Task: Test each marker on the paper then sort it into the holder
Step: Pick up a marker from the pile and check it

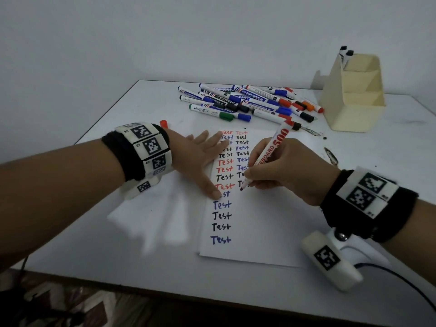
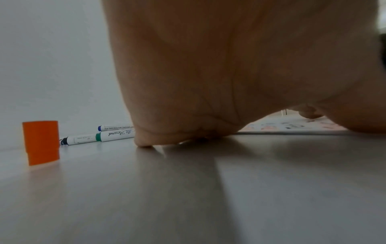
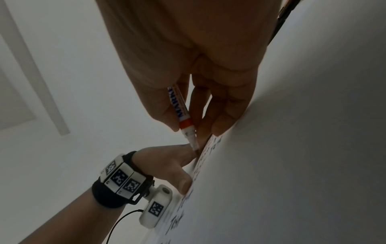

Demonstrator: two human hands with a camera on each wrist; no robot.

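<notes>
1. Marker [image 1: 269,156], red-tipped with "500" printed on its white barrel, is pinched in a writing grip by the right hand [image 1: 287,168], tip down on the paper [image 1: 247,232] at the foot of the second column of "Test" words.
2. Left hand [image 1: 200,159] lies flat with fingers spread, pressing the paper's left edge against the worktop [image 1: 118,267]; it grips nothing.
3. Orange-red cap [image 2: 40,142] stands upright on the worktop just behind the left wrist, apart from the marker.
4. Untested markers [image 1: 247,102] lie heaped beyond the paper; the cream holder [image 1: 354,95] stands at the far right with two dark-capped markers [image 1: 346,53] in its rear compartment.
5. Risks, as I judge them:
   - The left wrist could knock the standing cap, sending it rolling off.
   - The right palm could smear fresh ink while dragging across it.
   - The sheet could skid mid-stroke if the left hand lifts.
   - The marker would dry out if dropped into the holder uncapped.
</notes>
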